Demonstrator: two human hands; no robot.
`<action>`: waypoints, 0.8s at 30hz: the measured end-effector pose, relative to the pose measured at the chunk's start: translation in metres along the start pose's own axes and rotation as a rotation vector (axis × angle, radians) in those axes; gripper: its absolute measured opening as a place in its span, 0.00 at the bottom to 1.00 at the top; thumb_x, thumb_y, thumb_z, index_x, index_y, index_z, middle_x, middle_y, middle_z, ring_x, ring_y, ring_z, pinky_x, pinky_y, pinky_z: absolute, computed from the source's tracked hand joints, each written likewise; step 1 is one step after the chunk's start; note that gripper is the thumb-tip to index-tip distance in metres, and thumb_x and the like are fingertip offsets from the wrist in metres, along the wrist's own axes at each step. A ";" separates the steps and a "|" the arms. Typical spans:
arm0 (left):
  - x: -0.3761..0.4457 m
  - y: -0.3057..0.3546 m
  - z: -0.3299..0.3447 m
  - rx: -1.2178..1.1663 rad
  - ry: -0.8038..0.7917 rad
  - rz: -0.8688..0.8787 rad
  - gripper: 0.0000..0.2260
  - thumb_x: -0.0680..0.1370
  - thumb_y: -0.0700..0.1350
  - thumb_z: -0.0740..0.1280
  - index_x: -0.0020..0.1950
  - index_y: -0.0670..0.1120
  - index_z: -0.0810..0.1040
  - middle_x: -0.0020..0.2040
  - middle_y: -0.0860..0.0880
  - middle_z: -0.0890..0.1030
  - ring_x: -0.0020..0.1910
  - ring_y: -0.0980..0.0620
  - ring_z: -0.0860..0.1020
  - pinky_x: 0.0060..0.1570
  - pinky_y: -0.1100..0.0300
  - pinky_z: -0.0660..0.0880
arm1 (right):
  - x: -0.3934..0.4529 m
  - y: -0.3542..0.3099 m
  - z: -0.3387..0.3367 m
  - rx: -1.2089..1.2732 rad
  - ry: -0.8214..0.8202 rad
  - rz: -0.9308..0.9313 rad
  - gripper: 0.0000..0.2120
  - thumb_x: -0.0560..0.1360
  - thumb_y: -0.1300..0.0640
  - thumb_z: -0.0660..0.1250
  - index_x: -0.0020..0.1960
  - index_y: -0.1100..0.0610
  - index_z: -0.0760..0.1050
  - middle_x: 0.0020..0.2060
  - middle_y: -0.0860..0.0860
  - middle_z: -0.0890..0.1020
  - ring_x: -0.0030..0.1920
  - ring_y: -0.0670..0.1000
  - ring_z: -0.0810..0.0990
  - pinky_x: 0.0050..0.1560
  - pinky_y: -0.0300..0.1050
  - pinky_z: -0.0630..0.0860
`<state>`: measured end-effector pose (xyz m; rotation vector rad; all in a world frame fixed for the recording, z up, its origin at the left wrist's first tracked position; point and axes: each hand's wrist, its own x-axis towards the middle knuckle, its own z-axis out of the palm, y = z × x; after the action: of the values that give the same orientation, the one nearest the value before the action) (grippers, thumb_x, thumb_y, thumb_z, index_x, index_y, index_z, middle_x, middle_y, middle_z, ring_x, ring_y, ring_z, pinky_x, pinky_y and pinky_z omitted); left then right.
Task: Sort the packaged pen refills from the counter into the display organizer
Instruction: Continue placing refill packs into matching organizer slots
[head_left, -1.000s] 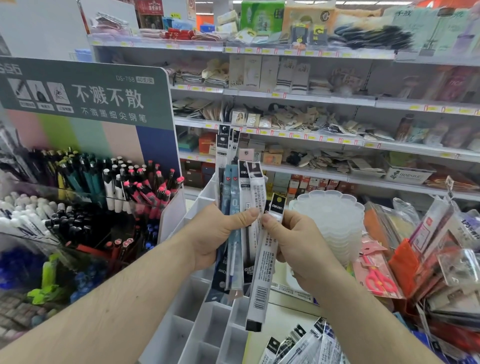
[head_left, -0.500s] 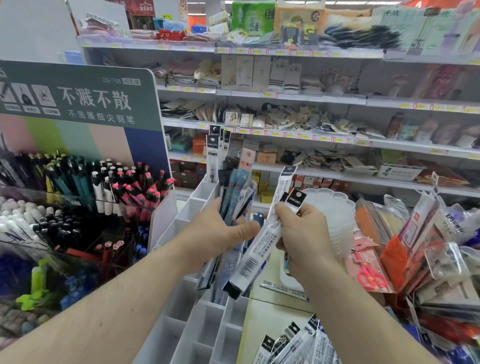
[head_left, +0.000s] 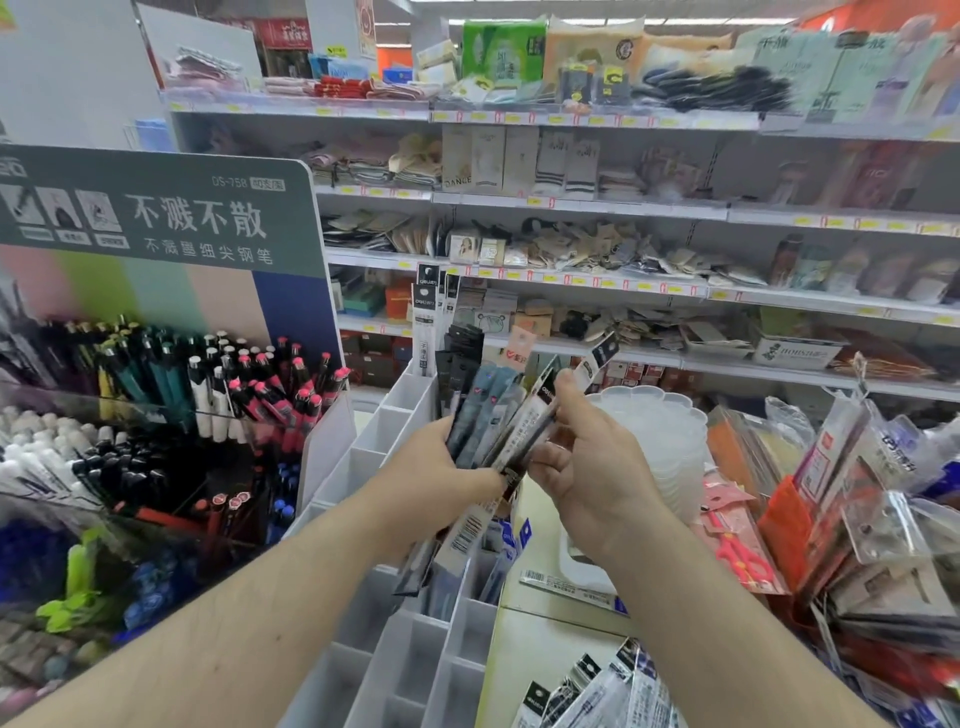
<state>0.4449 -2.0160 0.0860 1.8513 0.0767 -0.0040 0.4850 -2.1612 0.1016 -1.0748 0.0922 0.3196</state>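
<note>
That fan of refills (head_left: 483, 421) could slip and spill into the wrong slots of the organizer (head_left: 384, 441), since the left hand (head_left: 441, 467) clamps the whole bunch in curled fingers above it. The right hand (head_left: 587, 457) pinches one pack by its top, tilted toward the bunch. More packs (head_left: 597, 691) wait on the counter (head_left: 540, 639).
</note>
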 end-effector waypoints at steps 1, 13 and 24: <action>0.001 0.000 -0.001 -0.040 -0.009 -0.013 0.15 0.66 0.41 0.74 0.52 0.50 0.81 0.45 0.50 0.87 0.47 0.48 0.85 0.49 0.53 0.81 | -0.001 -0.001 -0.001 0.013 -0.008 0.000 0.09 0.79 0.53 0.68 0.51 0.59 0.72 0.30 0.50 0.82 0.23 0.45 0.73 0.24 0.36 0.73; -0.001 0.006 -0.004 -0.448 -0.084 -0.053 0.19 0.68 0.38 0.72 0.59 0.40 0.79 0.50 0.41 0.86 0.46 0.45 0.85 0.38 0.54 0.81 | -0.002 -0.008 -0.023 -0.031 0.063 -0.106 0.03 0.79 0.65 0.66 0.49 0.58 0.76 0.40 0.58 0.80 0.29 0.46 0.72 0.27 0.35 0.68; 0.000 0.005 -0.004 -0.486 -0.072 -0.069 0.21 0.67 0.36 0.72 0.60 0.38 0.79 0.52 0.38 0.85 0.48 0.41 0.85 0.40 0.50 0.82 | -0.017 0.001 -0.010 -0.157 0.009 -0.065 0.06 0.78 0.66 0.60 0.45 0.59 0.73 0.30 0.52 0.76 0.25 0.48 0.70 0.24 0.41 0.66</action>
<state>0.4448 -2.0132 0.0916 1.3606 0.0832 -0.0928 0.4693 -2.1727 0.1000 -1.2324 0.0403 0.2666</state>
